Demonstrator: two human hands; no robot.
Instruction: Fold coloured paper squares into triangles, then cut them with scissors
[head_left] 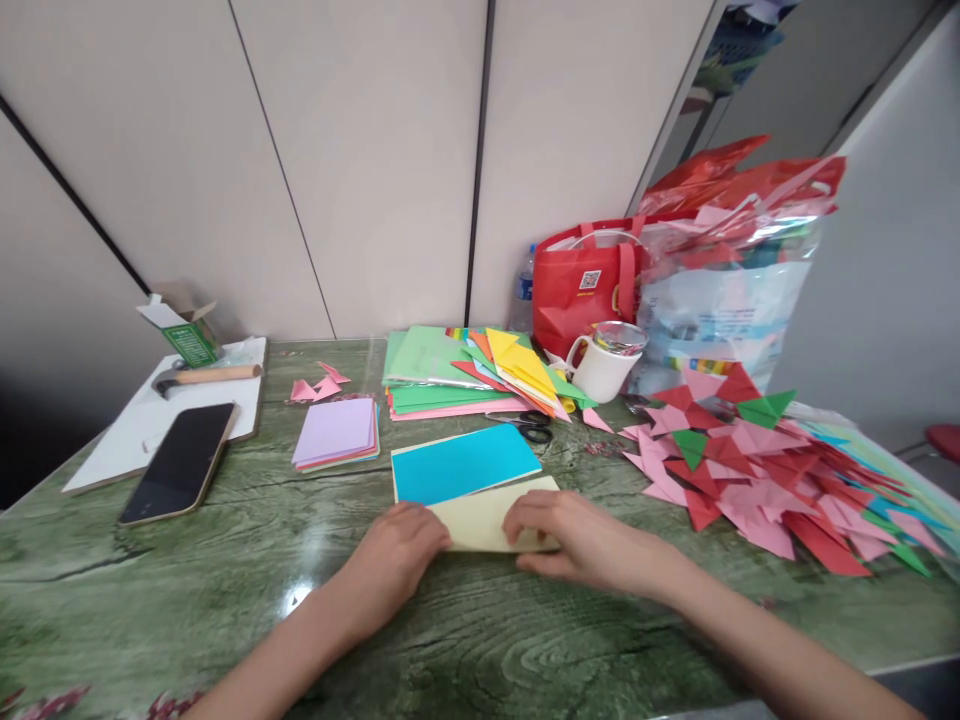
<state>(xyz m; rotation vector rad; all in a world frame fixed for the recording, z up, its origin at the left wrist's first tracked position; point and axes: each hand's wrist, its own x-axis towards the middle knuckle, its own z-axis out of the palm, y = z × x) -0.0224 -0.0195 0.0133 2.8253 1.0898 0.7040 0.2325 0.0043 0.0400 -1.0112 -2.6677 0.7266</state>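
In the head view, a pale yellow paper [487,518] is seen lying on the tabletop [262,600] between the two grips, and it is touched by both. By the left grip [401,555] its left end is covered with bent fingers; the thumb is hidden, so whether the paper is pinched or only pressed cannot be told. By the right grip [568,535] its right part is covered with curled fingers, and the thumb is placed near the close edge; whether this grip is closed also cannot be told.

The step is judged to be a folding or aligning one. For a good result, the corners should be matched first, the left end should be held firmly, and the crease should then be pressed lightly along the near edge. The blue paper [465,462], lying just beyond both grips, should not be pushed. Scissors [534,428] are placed farther beyond the right grip.
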